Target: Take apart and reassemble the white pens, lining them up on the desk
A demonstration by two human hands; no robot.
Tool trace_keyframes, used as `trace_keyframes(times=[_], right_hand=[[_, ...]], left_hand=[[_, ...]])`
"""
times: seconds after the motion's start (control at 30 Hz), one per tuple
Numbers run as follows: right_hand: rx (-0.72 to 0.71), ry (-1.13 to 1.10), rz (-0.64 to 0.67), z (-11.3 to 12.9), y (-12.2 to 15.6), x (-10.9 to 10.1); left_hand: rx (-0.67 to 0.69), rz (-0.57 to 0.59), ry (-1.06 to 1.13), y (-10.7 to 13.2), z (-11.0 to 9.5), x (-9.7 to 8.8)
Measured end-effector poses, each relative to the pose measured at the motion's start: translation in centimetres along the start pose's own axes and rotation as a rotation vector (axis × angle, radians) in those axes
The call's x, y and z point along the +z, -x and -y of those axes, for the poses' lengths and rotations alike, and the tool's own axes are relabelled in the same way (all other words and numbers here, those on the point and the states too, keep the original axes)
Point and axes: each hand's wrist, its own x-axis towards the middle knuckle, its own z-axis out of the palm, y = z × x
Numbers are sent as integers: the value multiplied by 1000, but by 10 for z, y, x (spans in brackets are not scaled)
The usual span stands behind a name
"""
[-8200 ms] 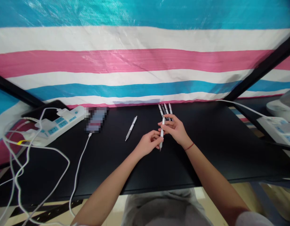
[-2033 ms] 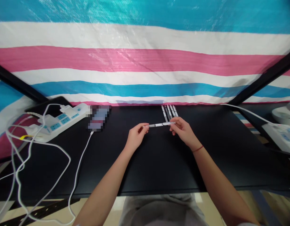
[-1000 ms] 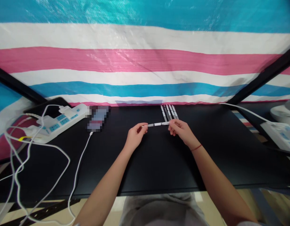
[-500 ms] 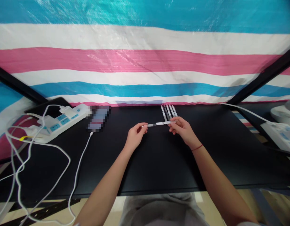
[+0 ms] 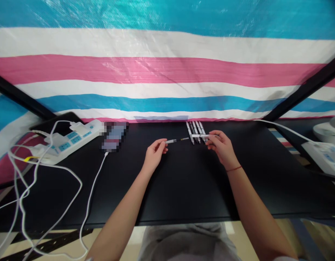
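My left hand (image 5: 154, 154) pinches the front half of a white pen (image 5: 176, 140), its dark inner part sticking out toward the right. My right hand (image 5: 222, 145) pinches the other half, the white pen barrel (image 5: 199, 136), held level a short gap away from the left piece. Both pieces hover just above the black table (image 5: 183, 185). Behind the right hand, several white pens (image 5: 195, 127) lie side by side against the back edge of the table.
A white power strip (image 5: 72, 140) with plugs and tangled white cables (image 5: 34, 170) sits at the left. A phone (image 5: 114, 136) lies beside it with a cable attached. Another power strip (image 5: 323, 154) is at the far right. A striped tarp (image 5: 167, 69) hangs behind.
The pen that both hands held as one piece has come apart into two halves. My right hand has moved right with the barrel. Earlier, a pen lying at centre-left was picked up.
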Motion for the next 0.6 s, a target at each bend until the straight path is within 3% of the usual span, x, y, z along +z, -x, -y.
trace_keyframes(times=[0.17, 0.6], right_hand=[[-4, -11, -53, -1, -2, -3], [-15, -58, -22, -2, -2, -3]], left_hand=[[5, 9, -3, 0, -2, 0], [-2, -17, 37, -1, -1, 0]])
